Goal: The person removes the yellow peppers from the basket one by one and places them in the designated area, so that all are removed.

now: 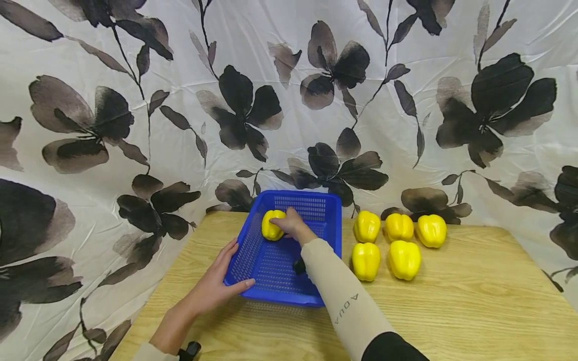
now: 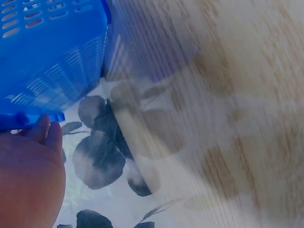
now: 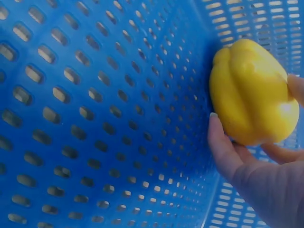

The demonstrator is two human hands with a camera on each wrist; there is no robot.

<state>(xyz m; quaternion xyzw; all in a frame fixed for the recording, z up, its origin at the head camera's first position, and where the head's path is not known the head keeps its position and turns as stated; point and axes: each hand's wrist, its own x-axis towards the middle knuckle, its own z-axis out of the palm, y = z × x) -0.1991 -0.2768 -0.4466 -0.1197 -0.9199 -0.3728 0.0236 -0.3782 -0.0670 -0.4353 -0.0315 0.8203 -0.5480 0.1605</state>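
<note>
Inside a blue perforated plastic basket point(image 1: 282, 273), my right hand point(image 1: 293, 225) holds a yellow bell pepper point(image 1: 272, 228) near the far left corner. The right wrist view shows that pepper point(image 3: 251, 97) close up, with thumb and fingers point(image 3: 225, 149) about its sides and the basket wall beside it. My left hand point(image 1: 214, 286) grips the basket's left edge near the front corner, thumb over the rim. From the left wrist, the fingertips curl at the rim of the basket point(image 2: 52, 71); part of that hand is cut off by the frame.
Several more yellow bell peppers point(image 1: 405, 259) stand in two rows on the wooden table point(image 1: 474, 296), right of the basket. A white floral cloth point(image 1: 289, 165) hangs behind the table and along its left side.
</note>
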